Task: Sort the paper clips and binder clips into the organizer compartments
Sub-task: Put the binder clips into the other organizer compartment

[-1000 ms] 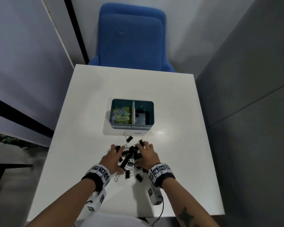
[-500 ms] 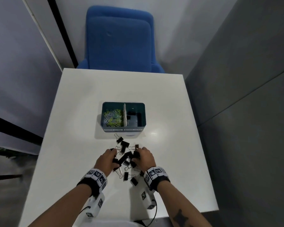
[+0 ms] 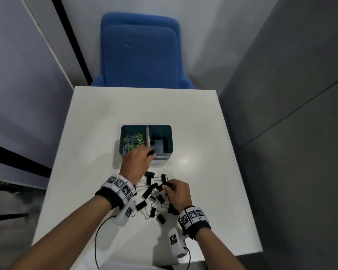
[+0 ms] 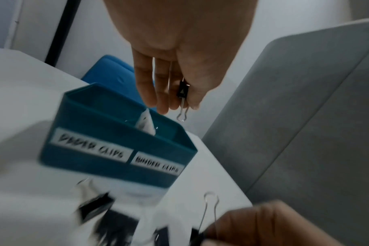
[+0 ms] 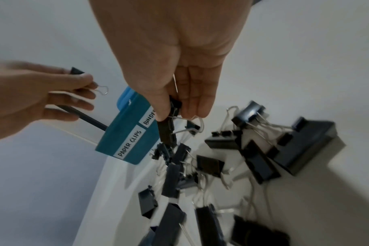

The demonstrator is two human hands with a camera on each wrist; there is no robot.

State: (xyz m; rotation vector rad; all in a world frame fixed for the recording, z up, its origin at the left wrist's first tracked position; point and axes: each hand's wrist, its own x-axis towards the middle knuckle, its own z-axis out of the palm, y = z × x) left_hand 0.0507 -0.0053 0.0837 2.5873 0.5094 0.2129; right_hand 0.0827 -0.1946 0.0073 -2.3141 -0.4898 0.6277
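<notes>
The teal organizer [image 3: 158, 126] stands mid-table, with coloured paper clips [image 3: 132, 140] in its left compartment and a few black binder clips [image 3: 156, 137] in its right one. My left hand [image 3: 149, 152] hovers at the organizer's near rim by the divider. It pinches a small black binder clip [image 4: 182, 91] whose wire handle hangs down. Closer to me, several black binder clips [image 3: 153, 200] lie in a pile. My right hand [image 3: 165, 187] is at the pile's far right, and its thumb and fingers pinch one black binder clip [image 5: 168, 129].
Labels on the organizer's front [image 4: 116, 150] mark the left side for paper clips and the right for binder clips. The white table [image 3: 193, 117] has a blue chair [image 3: 140, 55] behind it, a grey partition [image 3: 291, 114] to its right and a wall to its left.
My left hand has left the pile and moved forward to the organizer's near rim with a small binder clip. My right hand stays at the pile, now pinching a clip.
</notes>
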